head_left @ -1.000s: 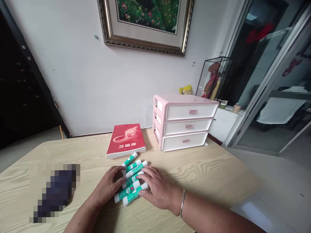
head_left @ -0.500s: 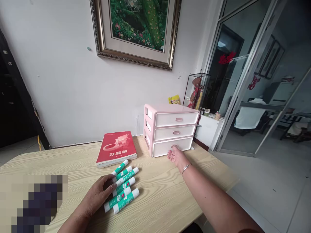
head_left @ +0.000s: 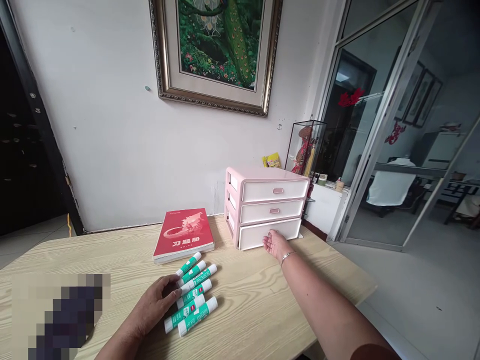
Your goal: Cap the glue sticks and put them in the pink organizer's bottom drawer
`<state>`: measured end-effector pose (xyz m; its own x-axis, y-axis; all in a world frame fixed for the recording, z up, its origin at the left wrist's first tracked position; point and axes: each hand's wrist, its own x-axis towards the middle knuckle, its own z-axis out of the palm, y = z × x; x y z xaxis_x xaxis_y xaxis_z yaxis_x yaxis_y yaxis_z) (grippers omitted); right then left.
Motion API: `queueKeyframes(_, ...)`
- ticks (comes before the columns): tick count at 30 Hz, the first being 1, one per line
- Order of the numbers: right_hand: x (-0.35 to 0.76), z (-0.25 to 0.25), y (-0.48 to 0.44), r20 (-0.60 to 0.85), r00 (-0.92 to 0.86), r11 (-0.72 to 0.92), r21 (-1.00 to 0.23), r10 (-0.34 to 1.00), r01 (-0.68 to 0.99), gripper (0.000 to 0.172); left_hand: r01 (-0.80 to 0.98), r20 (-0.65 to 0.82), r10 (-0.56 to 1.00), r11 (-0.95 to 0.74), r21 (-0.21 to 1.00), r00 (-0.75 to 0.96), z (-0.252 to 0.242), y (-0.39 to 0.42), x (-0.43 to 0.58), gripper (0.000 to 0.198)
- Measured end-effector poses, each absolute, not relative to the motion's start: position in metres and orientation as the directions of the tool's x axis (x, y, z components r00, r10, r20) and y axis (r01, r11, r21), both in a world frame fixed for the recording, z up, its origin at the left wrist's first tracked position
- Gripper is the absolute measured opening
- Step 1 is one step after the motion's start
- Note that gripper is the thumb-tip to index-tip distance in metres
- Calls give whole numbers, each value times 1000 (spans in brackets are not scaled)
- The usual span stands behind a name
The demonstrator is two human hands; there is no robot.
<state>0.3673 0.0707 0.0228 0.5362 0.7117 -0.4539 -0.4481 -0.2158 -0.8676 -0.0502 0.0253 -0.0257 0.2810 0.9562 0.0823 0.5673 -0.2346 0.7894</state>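
Note:
A pink-and-white drawer unit [head_left: 270,173] stands on the table by the wall. My right hand [head_left: 276,246] has its fingers hooked at the handle of the bottom drawer [head_left: 253,237], which sticks out slightly from the frame; the upper two drawers are flush. My hand covers most of that handle. Several green-and-white glue sticks [head_left: 197,316] lie side by side in a slanted row in front. My left hand [head_left: 161,298] rests at their left ends, thumb and fingers closed around the white end of a middle glue stick [head_left: 204,276].
A thick red book [head_left: 184,232] lies behind the glue sticks, left of the drawer unit. The wooden table [head_left: 247,305] ends at the right, beside a glass door [head_left: 375,140]. A glass display case [head_left: 318,145] and a yellow packet [head_left: 273,160] are behind the unit.
The bottom drawer has come slightly forward with my right hand at its handle. My left hand stays at the glue sticks. The whole view has shifted a little.

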Motion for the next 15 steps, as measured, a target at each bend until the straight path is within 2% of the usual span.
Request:
queueKeyframes(6, 370, 9, 42, -418, 557, -189, -887, 717, -422, 22, 549, 111, 950, -262, 794, 292, -29, 27, -51, 62)
queueKeyframes(15, 382, -5, -7, -401, 576, -161, -892, 713, -422, 23, 540, 124, 948, -272, 797, 294, -41, 35, -55, 60)
